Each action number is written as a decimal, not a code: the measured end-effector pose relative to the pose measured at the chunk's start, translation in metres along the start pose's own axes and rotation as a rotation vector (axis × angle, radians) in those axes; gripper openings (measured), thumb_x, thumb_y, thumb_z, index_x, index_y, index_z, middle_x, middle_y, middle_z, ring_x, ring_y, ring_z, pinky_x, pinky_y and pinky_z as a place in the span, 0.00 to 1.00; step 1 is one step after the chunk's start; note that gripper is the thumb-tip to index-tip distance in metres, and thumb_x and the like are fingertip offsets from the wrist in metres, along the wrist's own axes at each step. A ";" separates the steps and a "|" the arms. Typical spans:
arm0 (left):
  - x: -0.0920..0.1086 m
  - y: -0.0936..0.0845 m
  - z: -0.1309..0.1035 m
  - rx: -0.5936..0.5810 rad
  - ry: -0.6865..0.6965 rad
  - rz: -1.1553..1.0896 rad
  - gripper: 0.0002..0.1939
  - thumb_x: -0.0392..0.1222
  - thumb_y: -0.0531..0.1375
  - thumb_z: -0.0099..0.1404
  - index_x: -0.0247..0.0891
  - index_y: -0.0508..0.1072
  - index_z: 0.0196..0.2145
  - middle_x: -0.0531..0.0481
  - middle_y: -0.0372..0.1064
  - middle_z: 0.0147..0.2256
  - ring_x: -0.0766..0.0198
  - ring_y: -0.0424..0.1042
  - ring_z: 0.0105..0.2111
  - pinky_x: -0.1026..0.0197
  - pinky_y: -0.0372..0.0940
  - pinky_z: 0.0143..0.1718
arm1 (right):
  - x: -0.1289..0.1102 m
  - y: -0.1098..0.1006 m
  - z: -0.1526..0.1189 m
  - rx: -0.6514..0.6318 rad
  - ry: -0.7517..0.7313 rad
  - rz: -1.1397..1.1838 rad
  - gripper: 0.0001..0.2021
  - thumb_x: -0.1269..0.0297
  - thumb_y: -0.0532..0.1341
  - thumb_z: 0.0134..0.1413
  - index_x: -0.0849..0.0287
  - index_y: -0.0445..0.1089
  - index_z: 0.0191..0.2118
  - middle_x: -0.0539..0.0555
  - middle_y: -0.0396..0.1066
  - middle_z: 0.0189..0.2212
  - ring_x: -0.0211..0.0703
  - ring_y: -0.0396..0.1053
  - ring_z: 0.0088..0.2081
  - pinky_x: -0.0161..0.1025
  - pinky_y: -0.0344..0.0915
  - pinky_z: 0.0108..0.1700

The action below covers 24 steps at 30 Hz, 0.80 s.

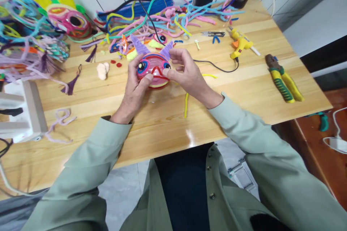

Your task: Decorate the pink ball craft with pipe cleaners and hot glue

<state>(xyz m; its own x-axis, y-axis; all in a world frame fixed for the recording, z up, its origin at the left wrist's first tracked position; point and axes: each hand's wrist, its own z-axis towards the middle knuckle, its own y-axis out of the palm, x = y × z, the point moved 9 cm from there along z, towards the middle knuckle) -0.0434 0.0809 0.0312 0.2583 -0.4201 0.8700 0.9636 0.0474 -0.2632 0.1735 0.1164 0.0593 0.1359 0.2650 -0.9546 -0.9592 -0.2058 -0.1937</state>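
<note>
Between my hands is a round pink-and-red animal face point(155, 63) made of pipe cleaners, with purple pointed ears and blue-ringed dark eyes. My left hand point(135, 85) is closed around its left side, the thumb lying on the lower front. At the other side my right hand point(184, 70) touches the face near its right eye with thumb and curled fingers; whether a small piece sits under that thumb I cannot make out. Short yellow pipe cleaner pieces point(186, 104) lie on the table beside my right wrist.
A yellow glue gun point(241, 44), pliers point(283, 79) and thread snips point(214, 34) lie to the right. Pipe cleaners point(162, 14) heap along the wall, near a finished-looking face point(69, 20). A purple tassel point(72, 83), pale lump point(102, 70) and white device point(29, 112) are left.
</note>
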 end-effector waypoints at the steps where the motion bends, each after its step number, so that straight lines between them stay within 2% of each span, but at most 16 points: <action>1: 0.001 0.000 0.000 -0.001 0.001 0.002 0.42 0.76 0.67 0.74 0.60 0.63 0.76 0.46 0.64 0.76 0.37 0.61 0.81 0.29 0.56 0.86 | -0.003 0.001 0.000 0.013 -0.016 -0.019 0.32 0.42 0.79 0.57 0.47 0.74 0.62 0.57 0.78 0.68 0.61 0.75 0.70 0.64 0.74 0.74; 6: 0.004 0.001 -0.003 -0.011 0.006 0.015 0.41 0.75 0.66 0.75 0.61 0.62 0.76 0.46 0.64 0.77 0.39 0.62 0.81 0.31 0.56 0.86 | -0.012 0.001 0.001 0.070 -0.065 -0.079 0.32 0.41 0.79 0.59 0.45 0.74 0.63 0.58 0.76 0.71 0.62 0.71 0.74 0.63 0.71 0.77; 11: 0.008 0.003 -0.003 -0.009 0.012 0.018 0.41 0.76 0.66 0.75 0.60 0.64 0.76 0.45 0.64 0.77 0.37 0.61 0.81 0.29 0.55 0.86 | -0.004 0.005 -0.001 0.055 -0.022 -0.047 0.36 0.40 0.79 0.58 0.45 0.72 0.66 0.58 0.76 0.72 0.61 0.73 0.72 0.63 0.75 0.75; 15: 0.009 0.002 -0.003 0.002 0.039 0.038 0.41 0.78 0.64 0.75 0.59 0.64 0.75 0.45 0.66 0.76 0.37 0.62 0.81 0.29 0.56 0.85 | 0.002 0.010 -0.003 0.007 0.004 0.006 0.36 0.42 0.79 0.58 0.45 0.73 0.67 0.59 0.73 0.75 0.58 0.76 0.69 0.59 0.79 0.71; 18: 0.007 0.002 -0.004 -0.006 0.049 0.048 0.40 0.77 0.64 0.76 0.60 0.64 0.76 0.45 0.65 0.77 0.37 0.63 0.80 0.30 0.57 0.85 | 0.004 0.013 -0.003 -0.033 0.002 0.064 0.35 0.42 0.79 0.58 0.46 0.73 0.67 0.59 0.75 0.74 0.57 0.78 0.68 0.55 0.81 0.69; 24: 0.004 0.000 -0.005 -0.007 0.050 0.051 0.40 0.76 0.65 0.76 0.61 0.63 0.77 0.45 0.64 0.78 0.37 0.64 0.80 0.28 0.57 0.85 | 0.006 0.011 -0.002 -0.019 -0.009 0.092 0.36 0.40 0.81 0.54 0.47 0.75 0.63 0.59 0.80 0.68 0.58 0.79 0.67 0.56 0.84 0.66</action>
<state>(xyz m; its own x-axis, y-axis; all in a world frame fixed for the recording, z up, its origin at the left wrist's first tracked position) -0.0425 0.0749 0.0327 0.3034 -0.4622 0.8333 0.9486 0.0641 -0.3098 0.1644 0.1140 0.0512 0.0454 0.2523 -0.9666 -0.9628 -0.2471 -0.1097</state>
